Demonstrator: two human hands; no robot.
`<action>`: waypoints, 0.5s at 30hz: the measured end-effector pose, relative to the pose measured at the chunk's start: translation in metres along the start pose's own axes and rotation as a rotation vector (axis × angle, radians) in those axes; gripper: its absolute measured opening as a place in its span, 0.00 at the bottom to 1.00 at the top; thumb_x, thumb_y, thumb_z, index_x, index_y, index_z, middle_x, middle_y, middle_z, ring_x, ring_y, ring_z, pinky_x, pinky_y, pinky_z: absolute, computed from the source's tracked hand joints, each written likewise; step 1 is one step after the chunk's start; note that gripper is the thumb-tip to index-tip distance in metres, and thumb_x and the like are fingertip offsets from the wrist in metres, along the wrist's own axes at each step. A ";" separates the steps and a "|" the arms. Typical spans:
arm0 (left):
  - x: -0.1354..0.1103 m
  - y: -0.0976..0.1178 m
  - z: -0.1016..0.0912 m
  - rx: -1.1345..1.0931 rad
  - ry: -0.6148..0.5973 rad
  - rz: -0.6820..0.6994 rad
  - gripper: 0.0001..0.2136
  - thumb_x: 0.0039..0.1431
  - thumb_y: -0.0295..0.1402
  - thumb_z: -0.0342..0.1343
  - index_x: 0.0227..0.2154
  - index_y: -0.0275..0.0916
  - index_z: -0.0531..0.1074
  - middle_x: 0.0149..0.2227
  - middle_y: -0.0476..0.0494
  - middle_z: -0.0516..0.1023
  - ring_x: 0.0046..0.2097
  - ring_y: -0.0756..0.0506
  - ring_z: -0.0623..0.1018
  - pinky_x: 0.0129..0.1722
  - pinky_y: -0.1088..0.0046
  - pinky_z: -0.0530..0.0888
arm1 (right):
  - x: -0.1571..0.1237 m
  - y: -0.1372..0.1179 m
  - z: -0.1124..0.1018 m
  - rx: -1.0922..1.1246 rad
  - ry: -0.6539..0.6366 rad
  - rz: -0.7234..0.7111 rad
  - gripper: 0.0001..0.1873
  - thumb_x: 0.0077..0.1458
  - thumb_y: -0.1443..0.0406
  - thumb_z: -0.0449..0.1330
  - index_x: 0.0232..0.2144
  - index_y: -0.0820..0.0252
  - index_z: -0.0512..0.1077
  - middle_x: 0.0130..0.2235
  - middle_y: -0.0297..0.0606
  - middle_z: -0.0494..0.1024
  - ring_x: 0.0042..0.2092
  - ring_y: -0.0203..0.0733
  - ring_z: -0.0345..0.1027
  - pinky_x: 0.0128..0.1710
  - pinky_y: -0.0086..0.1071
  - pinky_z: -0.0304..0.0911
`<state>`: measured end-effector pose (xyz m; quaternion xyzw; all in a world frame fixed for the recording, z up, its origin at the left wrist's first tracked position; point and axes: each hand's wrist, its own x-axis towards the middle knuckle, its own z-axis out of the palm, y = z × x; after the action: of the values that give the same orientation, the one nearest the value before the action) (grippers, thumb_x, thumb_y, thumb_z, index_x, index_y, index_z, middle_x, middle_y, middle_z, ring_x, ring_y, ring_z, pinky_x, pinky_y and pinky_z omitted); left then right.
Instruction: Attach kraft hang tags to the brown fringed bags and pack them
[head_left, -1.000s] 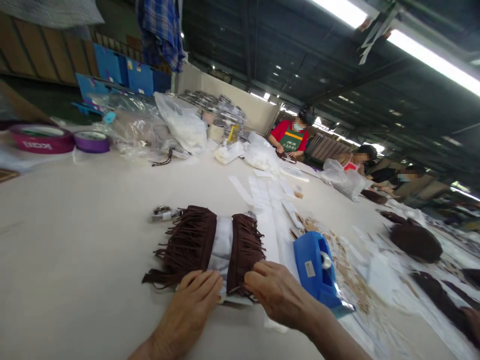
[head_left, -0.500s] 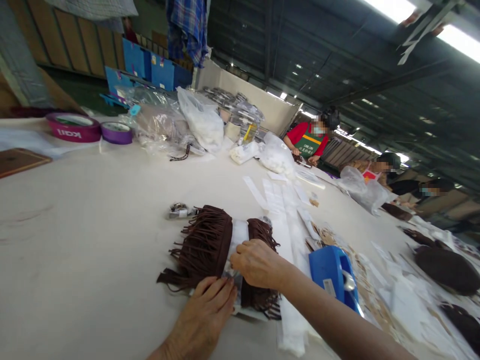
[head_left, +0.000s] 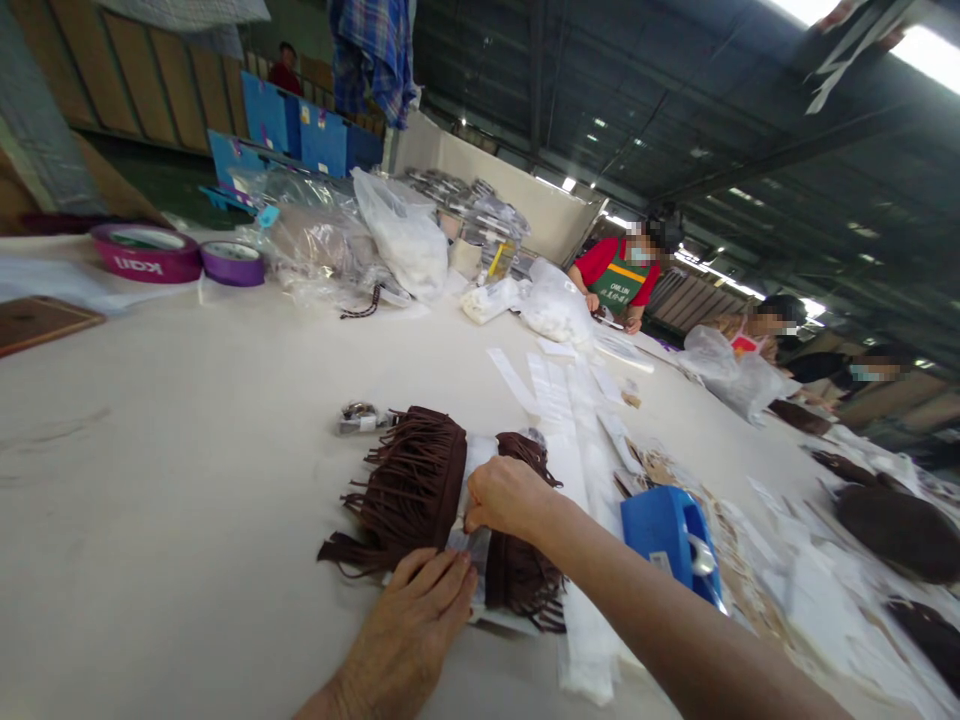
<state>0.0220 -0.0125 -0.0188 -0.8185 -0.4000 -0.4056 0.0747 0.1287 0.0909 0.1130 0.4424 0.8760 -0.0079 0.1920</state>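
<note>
A dark brown fringed piece (head_left: 424,460), perhaps a bag, lies on the pale table with fringe spreading to both sides. Between its two fringed parts runs a whitish strip (head_left: 480,450) with clear plastic lower down. My left hand (head_left: 412,620) lies flat over the near end of this middle band, fingers stretched out and pressed down. Over the middle of the strip, my right hand (head_left: 510,497) is closed, fingertips curled under; what they pinch is hidden. Just beyond the piece sits a small plastic-wrapped bundle with metal parts (head_left: 361,418).
To the right stand a blue tape dispenser (head_left: 660,530) and long white strips (head_left: 581,610). Two tape rolls (head_left: 232,265) lie at the far left, near plastic bags (head_left: 405,235). Dark brown pieces (head_left: 900,530) lie far right. Co-workers (head_left: 626,275) are across the table.
My right hand has shifted slightly up along the middle strip and its fingers are curled further under. My left hand stays in place on the piece.
</note>
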 end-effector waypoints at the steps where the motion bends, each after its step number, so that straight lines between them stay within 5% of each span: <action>1: 0.000 0.000 -0.001 -0.003 0.003 -0.002 0.10 0.62 0.31 0.45 0.41 0.39 0.70 0.42 0.48 0.76 0.46 0.49 0.70 0.50 0.68 0.60 | 0.000 0.001 0.000 0.010 0.000 -0.005 0.15 0.44 0.59 0.65 0.30 0.66 0.77 0.30 0.48 0.78 0.37 0.51 0.73 0.32 0.32 0.63; 7: 0.000 0.000 -0.002 -0.058 0.026 -0.009 0.11 0.63 0.31 0.43 0.41 0.38 0.71 0.43 0.48 0.76 0.46 0.48 0.71 0.50 0.68 0.60 | 0.005 0.015 0.005 0.092 0.036 0.001 0.24 0.37 0.55 0.68 0.35 0.65 0.74 0.29 0.43 0.77 0.33 0.45 0.71 0.27 0.28 0.57; 15: -0.001 -0.001 -0.002 -0.069 0.008 -0.010 0.12 0.63 0.32 0.43 0.43 0.38 0.70 0.44 0.48 0.76 0.47 0.49 0.70 0.51 0.68 0.59 | 0.015 0.053 0.010 0.236 0.106 0.006 0.18 0.36 0.54 0.69 0.26 0.59 0.72 0.23 0.29 0.71 0.27 0.35 0.64 0.23 0.25 0.49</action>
<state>0.0193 -0.0133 -0.0185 -0.8168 -0.3896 -0.4229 0.0458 0.1650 0.1326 0.1073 0.4646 0.8764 -0.0872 0.0921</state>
